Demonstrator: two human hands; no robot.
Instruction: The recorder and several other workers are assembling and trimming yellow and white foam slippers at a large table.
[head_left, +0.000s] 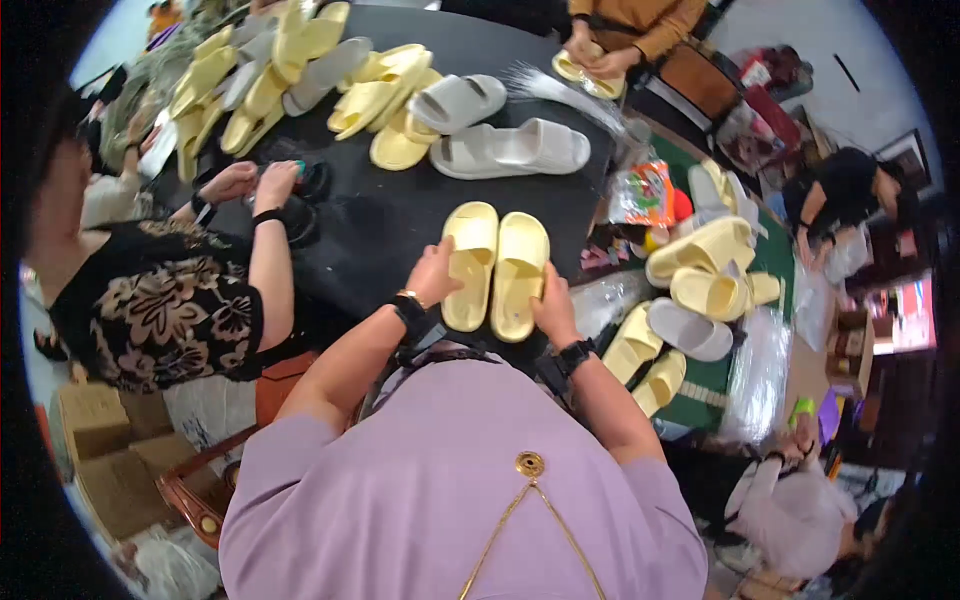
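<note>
Lilac shirt (450, 470) nearest, two yellow slippers (473, 260) lie between left hand (434, 274) and right hand (556, 308), each grasping one.

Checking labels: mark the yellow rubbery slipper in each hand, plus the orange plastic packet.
Left yellow rubbery slipper (470, 292), in left hand (436, 272), head view: footbed.
Right yellow rubbery slipper (517, 292), in right hand (556, 306), head view: footbed.
Orange plastic packet (654, 192), head view: printed face.
</note>
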